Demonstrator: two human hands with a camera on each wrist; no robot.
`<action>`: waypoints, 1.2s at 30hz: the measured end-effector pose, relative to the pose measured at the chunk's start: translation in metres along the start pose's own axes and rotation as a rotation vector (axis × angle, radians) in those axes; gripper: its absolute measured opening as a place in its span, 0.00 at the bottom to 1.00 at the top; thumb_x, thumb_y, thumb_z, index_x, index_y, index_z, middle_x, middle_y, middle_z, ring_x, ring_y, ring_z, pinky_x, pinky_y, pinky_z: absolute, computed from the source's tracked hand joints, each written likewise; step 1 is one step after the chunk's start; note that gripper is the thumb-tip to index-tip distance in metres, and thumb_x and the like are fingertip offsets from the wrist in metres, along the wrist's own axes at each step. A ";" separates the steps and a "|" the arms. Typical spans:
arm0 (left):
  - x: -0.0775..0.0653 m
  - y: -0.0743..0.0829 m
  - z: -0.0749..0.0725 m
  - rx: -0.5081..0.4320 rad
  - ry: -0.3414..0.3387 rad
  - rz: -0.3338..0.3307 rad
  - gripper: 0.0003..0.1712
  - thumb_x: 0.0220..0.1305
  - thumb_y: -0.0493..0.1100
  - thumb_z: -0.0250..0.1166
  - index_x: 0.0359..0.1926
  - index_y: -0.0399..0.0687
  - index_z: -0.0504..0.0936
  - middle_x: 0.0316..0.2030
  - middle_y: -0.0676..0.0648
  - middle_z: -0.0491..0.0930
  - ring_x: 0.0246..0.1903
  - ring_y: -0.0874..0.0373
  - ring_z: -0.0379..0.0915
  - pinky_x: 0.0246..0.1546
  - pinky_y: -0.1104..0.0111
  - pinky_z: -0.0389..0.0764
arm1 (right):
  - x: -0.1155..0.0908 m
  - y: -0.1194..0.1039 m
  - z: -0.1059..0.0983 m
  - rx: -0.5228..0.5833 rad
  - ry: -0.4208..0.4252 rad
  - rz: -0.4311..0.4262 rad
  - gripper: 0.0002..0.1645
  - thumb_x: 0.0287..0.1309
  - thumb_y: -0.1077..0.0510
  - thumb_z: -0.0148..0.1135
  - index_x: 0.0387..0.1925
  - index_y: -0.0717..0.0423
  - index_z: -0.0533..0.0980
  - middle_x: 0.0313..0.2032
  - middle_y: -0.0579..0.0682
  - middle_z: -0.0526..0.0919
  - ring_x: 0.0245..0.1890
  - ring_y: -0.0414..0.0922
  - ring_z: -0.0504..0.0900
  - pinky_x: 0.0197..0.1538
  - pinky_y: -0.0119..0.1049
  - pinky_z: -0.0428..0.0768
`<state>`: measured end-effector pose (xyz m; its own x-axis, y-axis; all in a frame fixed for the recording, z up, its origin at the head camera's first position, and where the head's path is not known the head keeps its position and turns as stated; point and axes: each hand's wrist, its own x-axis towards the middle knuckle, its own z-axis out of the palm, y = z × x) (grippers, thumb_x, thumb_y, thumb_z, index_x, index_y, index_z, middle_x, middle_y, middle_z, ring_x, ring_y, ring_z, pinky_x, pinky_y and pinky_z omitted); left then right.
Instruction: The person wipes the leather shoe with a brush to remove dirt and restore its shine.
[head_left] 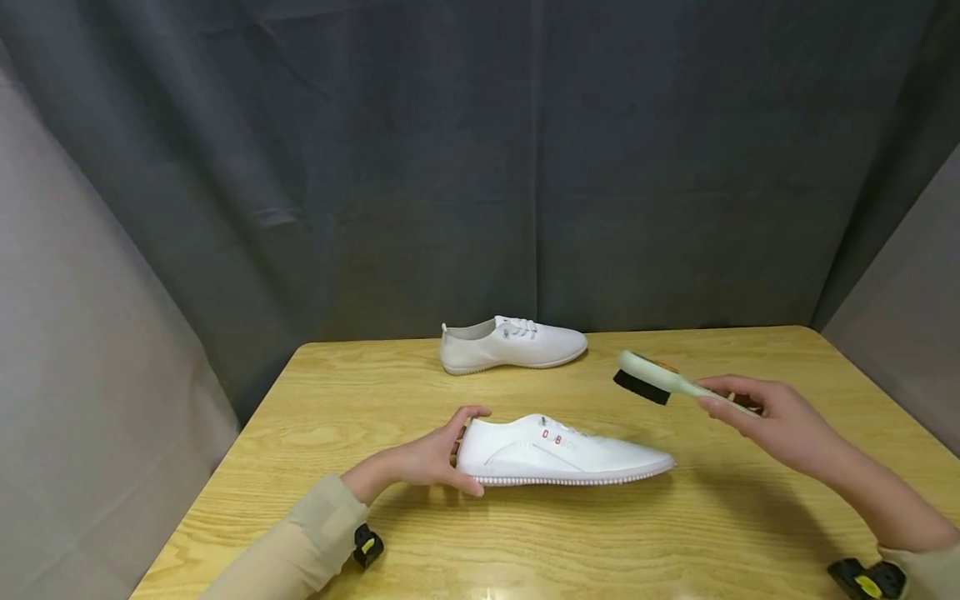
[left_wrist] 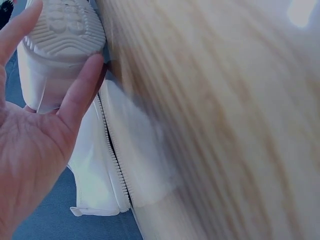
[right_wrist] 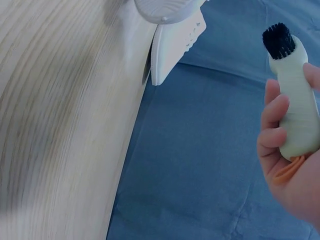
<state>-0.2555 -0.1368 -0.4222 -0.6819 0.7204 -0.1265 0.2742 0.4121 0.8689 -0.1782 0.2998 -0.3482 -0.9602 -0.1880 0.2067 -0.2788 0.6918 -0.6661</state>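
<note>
A white lace-up shoe [head_left: 562,450] with red lettering on its side is at the front middle of the table, toe to the right. My left hand [head_left: 435,458] grips it round the heel, thumb low near the sole; the left wrist view shows the ridged sole [left_wrist: 67,30] tilted toward the camera. In my right hand [head_left: 780,421] is a pale green shoe brush [head_left: 648,375], held by its handle in the air, right of and above the toe. Its black bristles [right_wrist: 278,41] face down in the head view, apart from the shoe. An orange loop [right_wrist: 290,170] hangs from the handle end.
A second white shoe [head_left: 517,343] stands upright near the back edge of the wooden table [head_left: 360,383], toe to the right. Dark grey cloth [head_left: 420,167] hangs behind the table, with lighter cloth at both sides.
</note>
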 end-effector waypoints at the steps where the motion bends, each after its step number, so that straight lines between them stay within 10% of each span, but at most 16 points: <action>1: 0.000 -0.001 0.000 0.000 0.000 0.002 0.57 0.51 0.37 0.76 0.72 0.52 0.46 0.56 0.44 0.68 0.54 0.56 0.71 0.55 0.66 0.71 | 0.000 -0.001 0.001 0.000 0.006 -0.009 0.24 0.70 0.51 0.56 0.59 0.62 0.74 0.34 0.51 0.80 0.23 0.42 0.68 0.21 0.36 0.66; 36: 0.001 -0.003 0.001 -0.018 0.011 0.009 0.60 0.51 0.37 0.76 0.73 0.53 0.43 0.54 0.43 0.70 0.51 0.53 0.74 0.50 0.66 0.75 | 0.020 -0.062 0.070 0.033 -0.055 -0.238 0.17 0.62 0.54 0.66 0.50 0.54 0.77 0.39 0.43 0.81 0.32 0.39 0.74 0.32 0.33 0.75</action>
<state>-0.2561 -0.1369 -0.4255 -0.6869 0.7179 -0.1130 0.2682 0.3950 0.8787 -0.1809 0.2044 -0.3527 -0.8665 -0.3816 0.3217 -0.4970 0.6008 -0.6262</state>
